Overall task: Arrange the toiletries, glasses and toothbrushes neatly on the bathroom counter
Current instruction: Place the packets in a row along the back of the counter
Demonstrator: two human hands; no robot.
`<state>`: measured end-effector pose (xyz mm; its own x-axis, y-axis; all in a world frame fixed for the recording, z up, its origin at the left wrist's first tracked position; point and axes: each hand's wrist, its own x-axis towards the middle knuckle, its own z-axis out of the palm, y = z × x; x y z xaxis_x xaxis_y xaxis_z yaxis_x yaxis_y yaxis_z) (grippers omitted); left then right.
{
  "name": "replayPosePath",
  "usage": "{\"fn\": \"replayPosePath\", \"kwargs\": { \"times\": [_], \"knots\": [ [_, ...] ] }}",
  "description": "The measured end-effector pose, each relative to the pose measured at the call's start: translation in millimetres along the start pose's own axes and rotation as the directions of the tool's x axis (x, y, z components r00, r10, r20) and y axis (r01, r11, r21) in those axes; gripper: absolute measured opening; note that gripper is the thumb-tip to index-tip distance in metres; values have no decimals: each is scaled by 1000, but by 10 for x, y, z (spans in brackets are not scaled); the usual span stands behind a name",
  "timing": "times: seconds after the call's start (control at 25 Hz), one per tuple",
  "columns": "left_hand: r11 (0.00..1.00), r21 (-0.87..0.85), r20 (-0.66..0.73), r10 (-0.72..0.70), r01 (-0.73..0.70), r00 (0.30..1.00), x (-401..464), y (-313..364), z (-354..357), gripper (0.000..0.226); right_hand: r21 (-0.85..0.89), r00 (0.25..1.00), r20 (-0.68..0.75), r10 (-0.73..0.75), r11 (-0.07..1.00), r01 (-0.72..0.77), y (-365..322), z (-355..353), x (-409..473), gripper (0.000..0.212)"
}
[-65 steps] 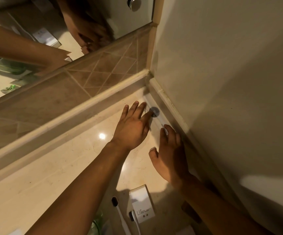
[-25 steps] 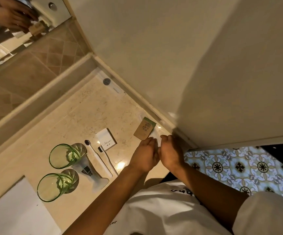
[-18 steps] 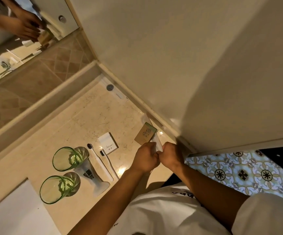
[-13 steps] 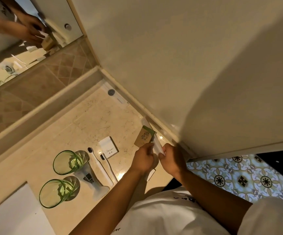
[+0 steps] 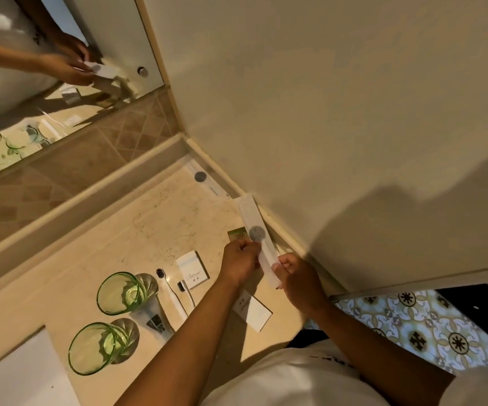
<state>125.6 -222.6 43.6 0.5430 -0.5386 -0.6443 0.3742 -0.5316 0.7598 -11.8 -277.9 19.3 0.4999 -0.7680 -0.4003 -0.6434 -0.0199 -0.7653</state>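
Observation:
Both hands hold a long white packet [image 5: 256, 230] with a round grey sticker, lifted above the counter by the wall. My left hand [image 5: 241, 263] pinches its side and my right hand [image 5: 297, 276] grips its lower end. A brown and green packet [image 5: 237, 233] lies partly hidden beneath it. A matching long white packet [image 5: 204, 181] lies in the far corner. Two green glasses [image 5: 118, 293] [image 5: 98, 348] stand at the left, with a white tube [image 5: 155, 316], two toothbrushes [image 5: 172, 294] and a small white box [image 5: 192, 270] beside them. Another white box [image 5: 253, 310] lies under my left forearm.
The beige marble counter [image 5: 137, 230] meets a tiled backsplash and a mirror [image 5: 32, 98] on the left, and a plain wall [image 5: 324, 127] on the right. A white sink edge [image 5: 17, 373] sits at the bottom left. Patterned floor tiles [image 5: 427, 326] show past the counter's front edge.
My hands left the corner, where one long packet stays, and came to the near wall side. They picked up a second long white packet and lifted it off the counter.

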Motion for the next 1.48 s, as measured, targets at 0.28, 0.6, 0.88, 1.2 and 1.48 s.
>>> {"fn": "replayPosePath", "kwargs": {
  "times": [0.28, 0.6, 0.88, 1.2, 1.48],
  "knots": [
    [998, -57, -86, 25, -30, 996, 174, 129, -346, 12, 20, 995, 94, 20, 1000, -21, -139, 164, 187, 17],
    [999, 13, -188, 34, -32, 981, 653, 242, -961, 15, -55, 982, 173, -76, 995, 87, -654, 551, 657, 10],
    [999, 32, -299, -3, 13, 954, 1271, 422, -1408, 21, -104, 972, 227, -57, 991, 83, -1078, 981, 1284, 32],
    [985, 165, -322, 9, 46, 947, 1921, 522, -1743, 26, -295, 977, 203, -70, 947, 129, -1311, 1390, 1771, 28],
    [905, 426, -283, 145, -11, 948, 2124, 495, -1778, 31, -460, 976, 69, -208, 861, 216, -1221, 1606, 1835, 34]
  ]
}}
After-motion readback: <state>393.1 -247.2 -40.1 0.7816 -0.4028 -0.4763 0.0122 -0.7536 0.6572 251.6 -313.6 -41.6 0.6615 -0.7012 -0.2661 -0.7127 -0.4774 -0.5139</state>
